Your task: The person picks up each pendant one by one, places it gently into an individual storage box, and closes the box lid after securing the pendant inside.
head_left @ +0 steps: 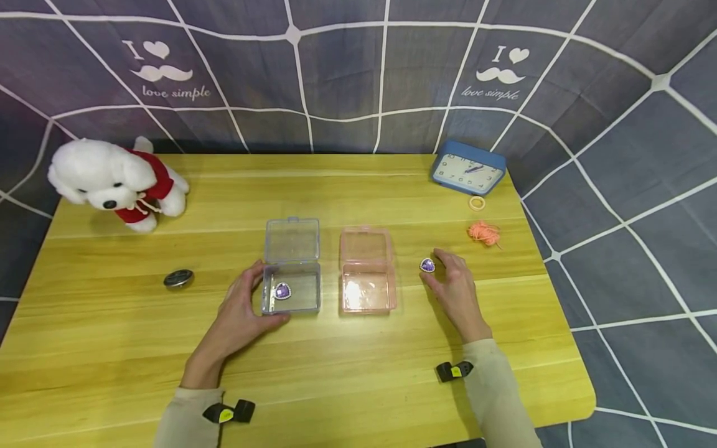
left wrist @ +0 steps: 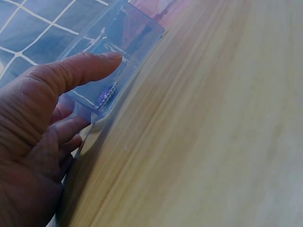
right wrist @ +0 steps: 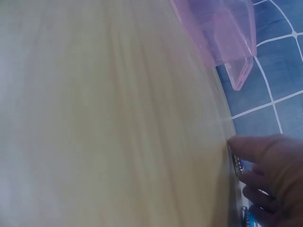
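A clear blue plastic box stands on the table with its lid laid back. My left hand holds its left side, thumb along the front wall and the other fingers round the left side. Inside the box, toward the left, lies a purple gem with a beaded silver rim. A similar purple gem sits between the thumb and forefinger of my right hand, close over the table. Between the hands stands a pink clear box, its lid folded back too.
A white plush dog in red stands at the back left, and a dark oval object lies left of my left hand. At the back right are a blue clock, a small ring and coral yarn.
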{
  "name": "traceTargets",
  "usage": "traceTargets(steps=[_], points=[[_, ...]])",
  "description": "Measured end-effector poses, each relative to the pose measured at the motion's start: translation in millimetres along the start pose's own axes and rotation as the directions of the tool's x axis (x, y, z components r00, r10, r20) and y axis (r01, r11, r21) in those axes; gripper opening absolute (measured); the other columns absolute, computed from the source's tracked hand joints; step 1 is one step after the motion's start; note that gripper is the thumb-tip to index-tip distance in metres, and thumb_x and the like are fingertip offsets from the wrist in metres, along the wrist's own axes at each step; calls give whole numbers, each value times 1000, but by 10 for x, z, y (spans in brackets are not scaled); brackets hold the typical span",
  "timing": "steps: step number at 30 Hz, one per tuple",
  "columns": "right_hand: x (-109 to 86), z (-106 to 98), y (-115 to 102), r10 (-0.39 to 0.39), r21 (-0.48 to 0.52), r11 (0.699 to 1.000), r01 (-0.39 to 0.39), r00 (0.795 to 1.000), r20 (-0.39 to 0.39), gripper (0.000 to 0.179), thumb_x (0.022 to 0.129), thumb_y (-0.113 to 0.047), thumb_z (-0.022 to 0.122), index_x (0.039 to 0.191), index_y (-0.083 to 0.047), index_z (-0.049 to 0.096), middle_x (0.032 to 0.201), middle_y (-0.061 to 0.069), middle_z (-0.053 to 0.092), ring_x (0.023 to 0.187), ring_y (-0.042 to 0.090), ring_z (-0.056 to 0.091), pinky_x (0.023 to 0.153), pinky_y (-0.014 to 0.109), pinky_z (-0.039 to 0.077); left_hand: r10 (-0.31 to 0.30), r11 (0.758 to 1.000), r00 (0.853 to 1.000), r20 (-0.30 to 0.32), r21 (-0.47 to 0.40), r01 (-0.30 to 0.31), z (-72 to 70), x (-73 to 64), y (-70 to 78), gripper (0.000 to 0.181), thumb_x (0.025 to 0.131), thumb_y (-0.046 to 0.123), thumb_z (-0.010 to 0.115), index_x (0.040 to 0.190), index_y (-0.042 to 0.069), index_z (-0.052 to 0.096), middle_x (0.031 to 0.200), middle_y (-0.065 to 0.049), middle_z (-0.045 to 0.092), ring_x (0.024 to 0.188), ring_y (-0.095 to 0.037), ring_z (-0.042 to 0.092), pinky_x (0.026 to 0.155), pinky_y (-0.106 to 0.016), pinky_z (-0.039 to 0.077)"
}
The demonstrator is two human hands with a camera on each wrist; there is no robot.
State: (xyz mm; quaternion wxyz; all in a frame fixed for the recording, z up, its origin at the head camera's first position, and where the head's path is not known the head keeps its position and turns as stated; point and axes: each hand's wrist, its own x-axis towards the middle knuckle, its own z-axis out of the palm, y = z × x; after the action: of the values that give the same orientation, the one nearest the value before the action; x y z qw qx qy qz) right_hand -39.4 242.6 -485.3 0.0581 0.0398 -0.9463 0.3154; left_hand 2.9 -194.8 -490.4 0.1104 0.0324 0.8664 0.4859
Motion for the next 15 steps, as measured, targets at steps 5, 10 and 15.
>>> traceTargets(steps=[5,10,15], points=[[-2,10,-8,-16,-4,1000,16,1000,-15,53,87,-9,87,132,10,65,130,28,69,125,45,61,107,59,50,-2,1000,1000,2,-3,2,2,1,-4,106,73,31,98,159,16,38,171,-23,27,154,-50,24,118,-79,18],[-8,14,-30,-20,-9,1000,20,1000,-11,50,88,-9,86,131,9,66,127,28,69,121,44,63,104,58,53,-6,1000,1000,3,-7,6,1,-1,-4,106,73,31,98,159,16,38,171,-23,26,154,-49,24,118,-78,18],[-11,1,-52,-24,-14,1000,24,1000,-8,48,88,-8,86,129,10,67,125,28,70,117,44,65,101,57,54,-6,1000,1000,3,-7,6,3,2,-1,106,73,32,98,159,16,38,171,-22,28,154,-49,25,118,-78,19]])
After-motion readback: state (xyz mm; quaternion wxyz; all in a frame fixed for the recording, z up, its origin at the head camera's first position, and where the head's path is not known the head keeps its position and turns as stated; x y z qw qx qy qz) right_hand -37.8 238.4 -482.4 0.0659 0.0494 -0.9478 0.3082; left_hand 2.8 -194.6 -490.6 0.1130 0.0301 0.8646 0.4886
